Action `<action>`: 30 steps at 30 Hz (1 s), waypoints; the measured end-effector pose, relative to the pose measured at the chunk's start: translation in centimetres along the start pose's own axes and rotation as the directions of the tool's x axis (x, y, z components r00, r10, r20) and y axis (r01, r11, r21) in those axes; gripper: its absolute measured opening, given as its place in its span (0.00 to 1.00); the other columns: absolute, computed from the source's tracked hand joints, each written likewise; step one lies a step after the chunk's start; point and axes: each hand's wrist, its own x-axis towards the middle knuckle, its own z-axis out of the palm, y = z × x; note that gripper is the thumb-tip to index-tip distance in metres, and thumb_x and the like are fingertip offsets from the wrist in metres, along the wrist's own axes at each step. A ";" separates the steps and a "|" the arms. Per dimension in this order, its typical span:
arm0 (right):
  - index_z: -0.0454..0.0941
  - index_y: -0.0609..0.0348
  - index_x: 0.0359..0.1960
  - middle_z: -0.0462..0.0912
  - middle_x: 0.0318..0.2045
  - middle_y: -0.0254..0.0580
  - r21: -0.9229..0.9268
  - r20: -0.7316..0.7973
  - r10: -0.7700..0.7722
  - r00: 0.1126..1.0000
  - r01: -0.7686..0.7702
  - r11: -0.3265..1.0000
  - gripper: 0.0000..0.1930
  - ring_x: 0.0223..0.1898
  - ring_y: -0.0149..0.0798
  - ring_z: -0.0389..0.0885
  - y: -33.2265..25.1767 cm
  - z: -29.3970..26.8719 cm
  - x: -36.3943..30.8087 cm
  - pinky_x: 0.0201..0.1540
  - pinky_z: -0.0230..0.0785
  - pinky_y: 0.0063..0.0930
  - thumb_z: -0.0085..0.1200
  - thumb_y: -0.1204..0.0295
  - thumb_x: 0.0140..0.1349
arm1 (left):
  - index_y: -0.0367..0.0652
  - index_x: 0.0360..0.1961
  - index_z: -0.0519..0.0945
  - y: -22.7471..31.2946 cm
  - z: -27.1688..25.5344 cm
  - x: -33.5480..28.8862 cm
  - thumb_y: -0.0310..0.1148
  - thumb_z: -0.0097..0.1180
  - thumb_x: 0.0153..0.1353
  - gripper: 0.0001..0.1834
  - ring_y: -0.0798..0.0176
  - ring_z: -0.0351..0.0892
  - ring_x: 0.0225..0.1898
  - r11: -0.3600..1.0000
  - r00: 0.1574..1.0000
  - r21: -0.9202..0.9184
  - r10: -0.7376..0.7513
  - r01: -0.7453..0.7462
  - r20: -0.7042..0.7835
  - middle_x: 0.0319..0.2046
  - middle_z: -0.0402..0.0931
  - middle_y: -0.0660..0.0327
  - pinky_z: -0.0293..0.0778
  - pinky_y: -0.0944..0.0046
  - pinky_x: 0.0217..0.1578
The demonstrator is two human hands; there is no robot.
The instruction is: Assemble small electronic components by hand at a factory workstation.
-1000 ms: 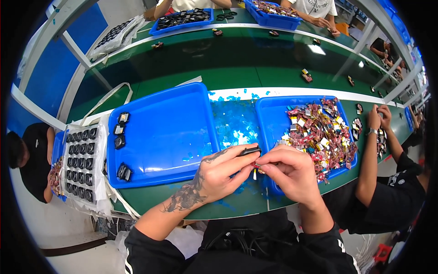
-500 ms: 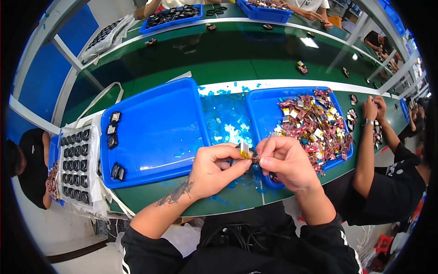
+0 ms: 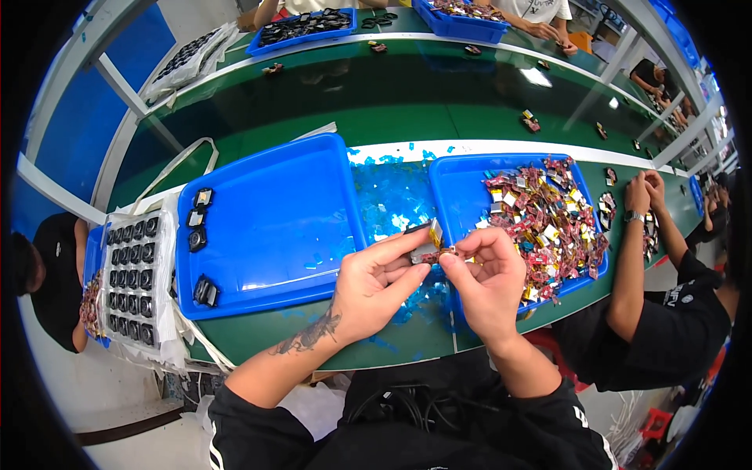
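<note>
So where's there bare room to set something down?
Mostly bare: the left blue tray, right of its black pieces; and the right blue tray, upper left, beside its crowded pile of parts. Blue scraps litter the gap between trays.

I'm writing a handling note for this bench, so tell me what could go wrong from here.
The small red circuit board pinched between the left hand and right hand could slip or bend. Blue scraps strewn on the green bench might cling to it if dropped. The circuit-board heap reaches the rim of the blue tray on the right, so pieces may spill.
</note>
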 end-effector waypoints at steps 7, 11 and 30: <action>0.72 0.63 0.39 0.79 0.30 0.34 0.012 0.013 0.032 0.999 -0.033 0.999 0.13 0.30 0.22 0.76 0.0 0.3 0.3 0.34 0.70 0.13 0.63 0.82 0.54 | 0.28 0.57 0.70 -1.2 -0.2 -0.1 0.17 0.52 0.62 0.21 0.60 0.74 0.55 0.999 1.000 0.037 0.020 -0.021 0.004 0.58 0.68 0.50 0.73 0.65 0.55; 0.72 0.63 0.40 0.79 0.29 0.33 -0.130 0.037 0.018 0.999 -0.013 0.991 0.14 0.30 0.21 0.76 -0.5 0.3 0.3 0.33 0.68 0.12 0.63 0.82 0.54 | 0.28 0.58 0.71 -1.5 -0.2 -0.1 0.17 0.52 0.62 0.21 0.60 0.74 0.55 0.999 0.999 -0.013 0.047 -0.047 0.007 0.59 0.67 0.49 0.73 0.64 0.55; 0.68 0.62 0.52 0.73 0.37 0.35 -0.315 0.280 0.037 0.959 0.056 0.947 0.24 0.38 0.25 0.74 -0.5 1.7 2.0 0.36 0.74 0.16 0.58 0.86 0.53 | 0.40 0.65 0.57 -0.2 -1.0 0.3 0.16 0.53 0.60 0.33 0.59 0.79 0.49 0.957 0.986 -0.282 -0.103 0.062 -0.132 0.50 0.75 0.46 0.76 0.65 0.50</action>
